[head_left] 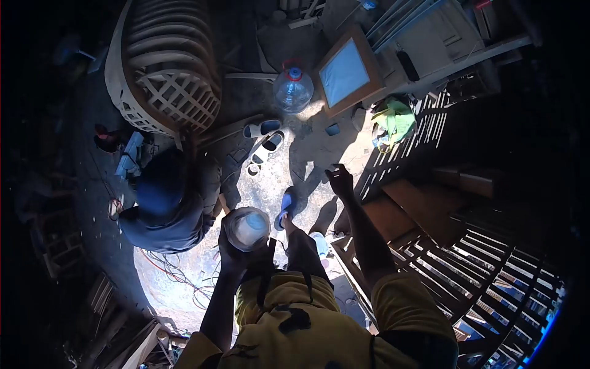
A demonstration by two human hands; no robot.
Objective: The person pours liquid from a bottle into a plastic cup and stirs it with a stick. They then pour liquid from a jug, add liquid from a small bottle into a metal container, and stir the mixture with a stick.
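Observation:
My left hand (228,247) is wrapped round a clear, rounded container (247,229) with something pale inside, held in front of my left thigh. Its contents are too blurred to name. My right hand (340,181) is stretched forward over the sunlit floor, its fingers apart and bent, with nothing between them. Just left of the container, a co-worker in dark clothing (166,203) bends low. White and dark sandals (267,147) lie on the floor beyond my blue shoe (286,208).
A ribbed wooden hull-like frame (172,61) stands at upper left. Ahead are a large clear bottle (293,91), a wood-framed panel (345,72) and a green bag (394,120). Cables (178,273) trail at lower left. Slatted wood (442,277) and brown boards (418,209) lie right.

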